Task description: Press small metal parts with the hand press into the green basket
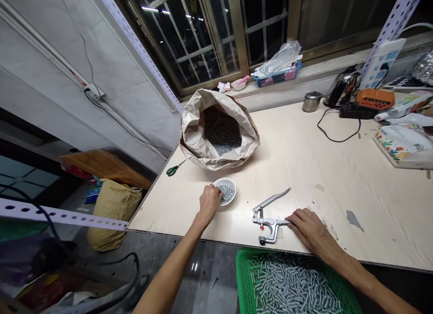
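My left hand (210, 201) reaches to a small white bowl (234, 188) of little shiny metal pieces (227, 189). Its fingers are drawn together over the left side of the bowl, and what is between the fingertips is hidden. On the tabletop lie silver snap-fastener pliers (270, 223) with a spring, a red tip and a black tip, their jaws towards the left and their upper handle raised. The fingers of my right hand (306, 223) close on the end of the lower handle.
An open paper sack (191, 142) of dark metal pieces stands behind the bowl, with green scissors (173, 170) to its left. Below the front edge is a green basket (241, 278) full of metal pieces. A canister (311, 102), an orange battery (375, 99) and a tissue pack (402, 142) are at the right.
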Demonstrator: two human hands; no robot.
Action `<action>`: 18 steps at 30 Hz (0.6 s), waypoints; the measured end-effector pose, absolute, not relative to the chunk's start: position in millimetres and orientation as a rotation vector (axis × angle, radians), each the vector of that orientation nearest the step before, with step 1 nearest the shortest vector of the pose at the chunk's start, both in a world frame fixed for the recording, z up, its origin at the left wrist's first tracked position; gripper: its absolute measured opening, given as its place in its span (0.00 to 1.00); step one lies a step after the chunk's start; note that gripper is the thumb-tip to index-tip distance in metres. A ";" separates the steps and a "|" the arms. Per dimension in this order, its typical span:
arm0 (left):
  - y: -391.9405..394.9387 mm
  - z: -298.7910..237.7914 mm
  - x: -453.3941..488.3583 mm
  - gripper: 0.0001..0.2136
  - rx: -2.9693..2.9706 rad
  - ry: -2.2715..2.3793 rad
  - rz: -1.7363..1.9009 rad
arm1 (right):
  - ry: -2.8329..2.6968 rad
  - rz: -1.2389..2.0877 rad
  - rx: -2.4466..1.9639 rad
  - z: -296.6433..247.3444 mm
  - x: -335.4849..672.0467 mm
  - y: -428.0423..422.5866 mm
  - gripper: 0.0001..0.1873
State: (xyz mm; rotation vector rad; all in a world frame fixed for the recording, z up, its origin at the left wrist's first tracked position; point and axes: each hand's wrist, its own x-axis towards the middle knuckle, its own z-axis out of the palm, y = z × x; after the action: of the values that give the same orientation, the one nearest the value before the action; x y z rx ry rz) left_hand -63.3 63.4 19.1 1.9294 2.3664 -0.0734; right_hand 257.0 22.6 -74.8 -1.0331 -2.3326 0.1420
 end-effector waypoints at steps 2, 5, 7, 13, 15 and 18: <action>67.2 15.1 -64.1 0.09 1.981 2.326 -0.140 | -2.330 0.145 -1.040 -75.0 256.3 22.5 0.14; 68.0 13.4 -62.0 0.10 2.066 2.269 -0.240 | -2.337 0.153 -1.047 -75.8 255.8 22.4 0.13; 69.0 14.1 -62.3 0.12 2.108 2.245 -0.255 | -2.340 0.155 -1.048 -76.4 255.7 22.3 0.12; 55.0 20.0 -55.7 0.10 1.791 2.142 0.497 | -2.369 0.126 -1.061 -72.9 255.3 20.7 0.10; 39.4 17.8 -42.6 0.12 1.575 1.954 0.684 | -2.398 0.089 -1.058 -68.7 255.5 19.6 0.10; 11.3 8.5 -15.6 0.15 1.361 1.747 0.743 | -2.404 -0.037 -1.057 -62.1 256.7 18.0 0.10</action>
State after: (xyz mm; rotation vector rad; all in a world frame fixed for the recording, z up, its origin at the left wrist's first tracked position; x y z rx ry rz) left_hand -15.6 11.3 8.5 1.3613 1.7466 0.7430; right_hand 256.7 18.0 -62.1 -1.0566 -2.4045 -0.0371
